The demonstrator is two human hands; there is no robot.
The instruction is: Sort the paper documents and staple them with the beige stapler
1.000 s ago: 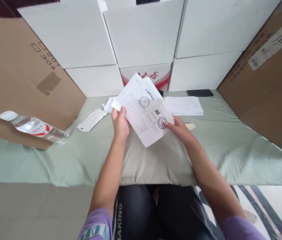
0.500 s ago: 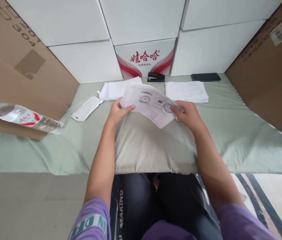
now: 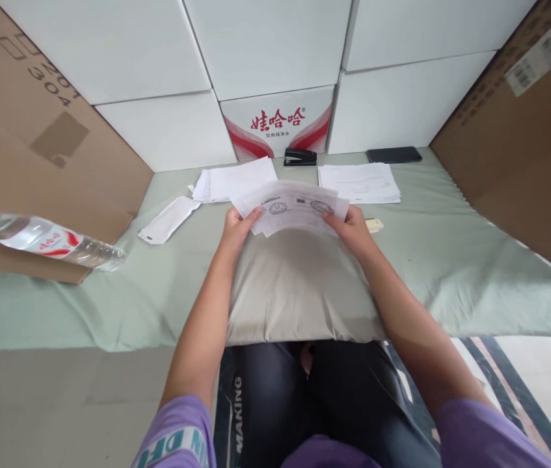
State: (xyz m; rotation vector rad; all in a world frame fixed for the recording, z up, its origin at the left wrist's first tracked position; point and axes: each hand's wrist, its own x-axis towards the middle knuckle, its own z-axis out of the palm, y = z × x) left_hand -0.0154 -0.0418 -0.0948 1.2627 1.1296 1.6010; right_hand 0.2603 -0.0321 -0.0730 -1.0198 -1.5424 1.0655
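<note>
Several thin printed paper sheets (image 3: 295, 207) with round black stamps are held up between my two hands, bowed upward in the middle with their edges fanned unevenly. My left hand (image 3: 240, 229) pinches their left end, thumb on top. On the right end, my right hand (image 3: 350, 227) grips them the same way. Behind the sheets lies a left stack of papers (image 3: 236, 179), and to the right another paper stack (image 3: 359, 182). A black stapler (image 3: 300, 156) sits between the stacks at the back. Close by my right hand is a small pale yellow item (image 3: 374, 225), partly hidden.
White boxes (image 3: 275, 45) form a wall at the back. Large cardboard boxes stand left (image 3: 60, 149) and right (image 3: 519, 162). A water bottle (image 3: 45, 237) leans at left, near a white pouch (image 3: 168, 220). A dark phone (image 3: 394, 155) lies at back right on the green cloth (image 3: 451, 260).
The sheets have been drawn closer to level and bowed, their hanging lower corner no longer showing. My hands have come slightly nearer each other, and the pale yellow item is more exposed.
</note>
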